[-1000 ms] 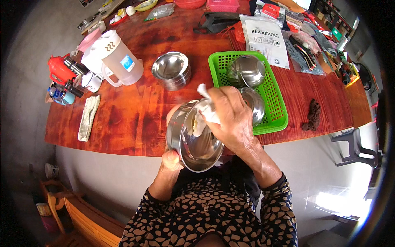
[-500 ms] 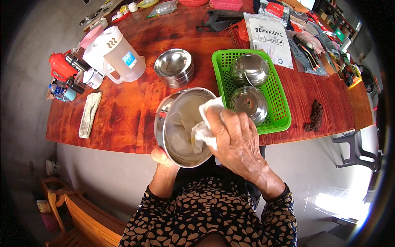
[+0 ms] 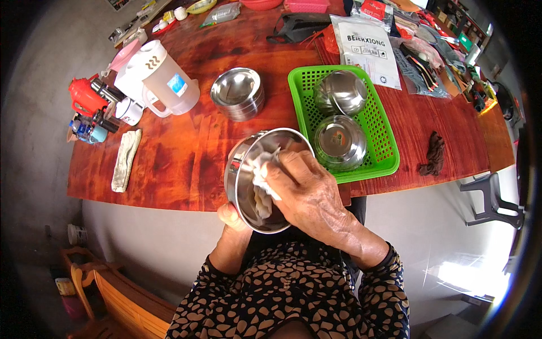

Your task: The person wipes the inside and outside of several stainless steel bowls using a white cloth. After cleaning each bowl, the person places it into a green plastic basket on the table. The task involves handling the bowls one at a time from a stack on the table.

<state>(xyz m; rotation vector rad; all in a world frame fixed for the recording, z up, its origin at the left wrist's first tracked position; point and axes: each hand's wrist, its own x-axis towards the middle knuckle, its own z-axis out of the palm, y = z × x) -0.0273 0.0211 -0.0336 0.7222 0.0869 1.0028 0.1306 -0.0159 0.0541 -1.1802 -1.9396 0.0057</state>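
My left hand [image 3: 231,218] grips a steel bowl [image 3: 247,161] by its lower rim, tilted with its mouth toward me, over the table's near edge. My right hand [image 3: 309,192] presses a crumpled white cloth [image 3: 261,181] inside that bowl. To the right, a green plastic basket [image 3: 385,141] holds two more steel bowls, one upside down [image 3: 340,91] and one upright [image 3: 340,141]. A stack of steel bowls [image 3: 237,92] stands on the red-brown wooden table [image 3: 180,152] beyond my hands.
A white electric kettle [image 3: 164,79], a red flask [image 3: 84,97] and small cups stand at the left. A folded rag [image 3: 125,160] lies near the left edge, a dark cloth [image 3: 434,153] at the right. Bags and packets crowd the far side. A wooden bench [image 3: 118,299] stands below left.
The bowl has turned in my left hand, its mouth facing me more. My right hand with the cloth has shifted from the rim down into the bowl.
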